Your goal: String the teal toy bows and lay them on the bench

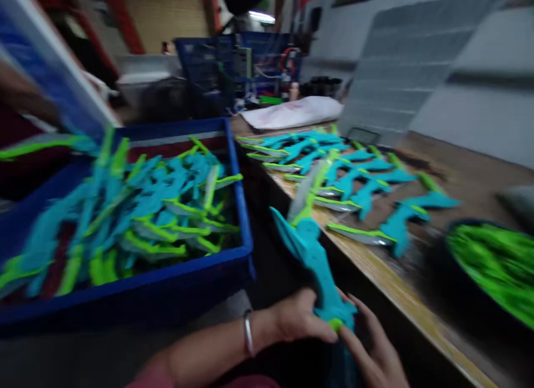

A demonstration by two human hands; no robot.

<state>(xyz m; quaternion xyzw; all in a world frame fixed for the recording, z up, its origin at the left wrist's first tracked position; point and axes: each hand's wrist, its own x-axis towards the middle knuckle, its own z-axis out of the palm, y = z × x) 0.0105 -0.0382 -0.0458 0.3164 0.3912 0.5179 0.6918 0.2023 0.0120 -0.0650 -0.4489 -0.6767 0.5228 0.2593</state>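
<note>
Toy sword: a teal plastic toy sword (315, 254) with a grey blade edged in bright green, held tilted, handle low and near, blade pointing up and far, over the dark gap between crate and table.
Left hand: the left hand (298, 318) is closed around the lower part of the teal handle from the left; a metal bangle (248, 332) sits on its wrist.
Right hand: the right hand (373, 349) touches the green end of the handle from the right, fingers loosely curled; whether it truly grips cannot be told through the blur.
Crate: a blue crate (167, 299) at the left, full of the same teal and green swords piled loosely.
Table: a wooden table (459, 171) at the right, with a row of swords (334, 165) lying flat from near to far.
Bowl: a dark bowl (496, 265) of green pieces at the near right on the table.
Far end: a white cloth bundle (292, 113) and blue equipment beyond it, blurred.
</note>
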